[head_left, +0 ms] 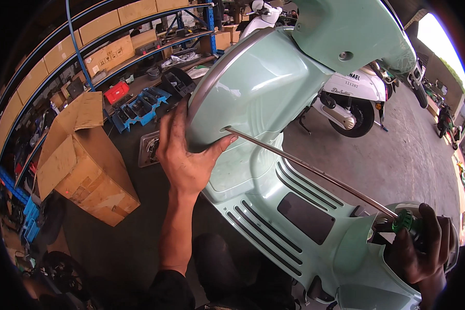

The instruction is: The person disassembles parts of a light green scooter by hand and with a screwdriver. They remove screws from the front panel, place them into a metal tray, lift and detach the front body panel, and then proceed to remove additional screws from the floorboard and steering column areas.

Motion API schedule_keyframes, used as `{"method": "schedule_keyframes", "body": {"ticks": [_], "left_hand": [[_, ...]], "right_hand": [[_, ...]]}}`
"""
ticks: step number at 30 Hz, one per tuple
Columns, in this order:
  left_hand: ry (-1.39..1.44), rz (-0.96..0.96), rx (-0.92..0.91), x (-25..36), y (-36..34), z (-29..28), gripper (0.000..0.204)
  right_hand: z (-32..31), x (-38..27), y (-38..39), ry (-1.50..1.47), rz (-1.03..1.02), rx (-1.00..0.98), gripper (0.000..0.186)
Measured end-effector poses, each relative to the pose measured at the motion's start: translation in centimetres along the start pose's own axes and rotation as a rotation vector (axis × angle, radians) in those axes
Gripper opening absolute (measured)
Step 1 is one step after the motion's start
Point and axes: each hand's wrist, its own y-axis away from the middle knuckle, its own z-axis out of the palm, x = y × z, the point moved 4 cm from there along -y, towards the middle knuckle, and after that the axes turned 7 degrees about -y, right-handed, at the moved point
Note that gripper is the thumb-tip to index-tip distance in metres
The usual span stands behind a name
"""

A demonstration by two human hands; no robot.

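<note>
A pale green scooter [266,77] stands before me, its leg shield rising from the slotted footboard. My left hand [183,160] grips the shield's left edge, fingers behind it and thumb across the inner face. That thumb lies by the tip of a long screwdriver [315,171], which meets a small hole in the panel. At the lower right my right hand [423,245] is closed around the screwdriver's green and black handle. The long metal shaft slants over the footboard between both hands. Whether the tip sits on a screw cannot be seen.
An open cardboard box [95,175] stands on the floor at left. Behind it are a blue toolbox [139,108], a red case [117,93] and blue shelving [211,26] with cartons. A white scooter [346,98] is parked beyond, on the right.
</note>
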Motion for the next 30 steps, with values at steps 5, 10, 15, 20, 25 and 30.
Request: {"method": "schedule_keyframes", "body": {"ticks": [5,10,15,20,25,30], "left_hand": [[0.012,0.003,0.002,0.0,0.7,0.5,0.088],[0.033,-0.018,-0.008,-0.2,0.5,0.3,0.09],[-0.041,-0.157,0.002,-0.4,2.1,-1.0,0.07],[1.475,-1.839,0.343,-0.9,22.1,0.2,0.043],[1.072,-2.531,0.019,8.8,41.0,6.9,0.041],[1.062,-2.49,-0.365,10.0,40.7,4.7,0.02]], "right_hand": [[0.5,0.8,-1.1,-0.137,0.104,-0.151,0.036],[2.6,1.5,-1.0,-0.899,0.501,-0.117,0.032],[-0.4,1.7,-2.1,-0.824,0.575,-0.138,0.031],[-0.6,1.6,4.7,-0.784,0.519,0.068,0.035],[-0.6,-0.1,7.7,-0.653,0.741,-0.38,0.035],[-0.5,-0.4,9.6,-0.663,0.725,-0.455,0.039]]}}
